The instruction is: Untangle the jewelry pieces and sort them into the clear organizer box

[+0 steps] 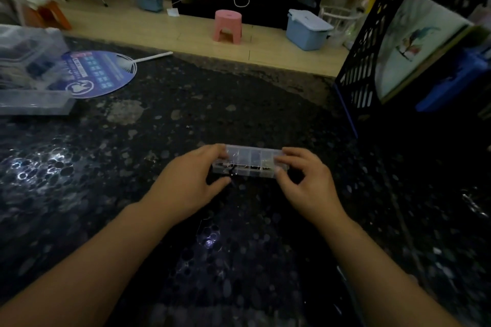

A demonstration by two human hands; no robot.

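On the dark speckled table (159,125) we see a round blue hand fan (98,73), a clear plastic container (29,66) far left, and a black perforated file rack (372,61); beyond, a pink stool (228,25) and a blue lidded bin (308,29).

Clear organizer box (251,161) flat on table, dark jewelry (231,169) inside.

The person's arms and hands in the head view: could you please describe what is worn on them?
Both forearms are bare up to the frame's edge; no sleeves show. The left hand and right hand wear no gloves. No watch, bracelet or ring is visible, though the dim light could hide a thin one.
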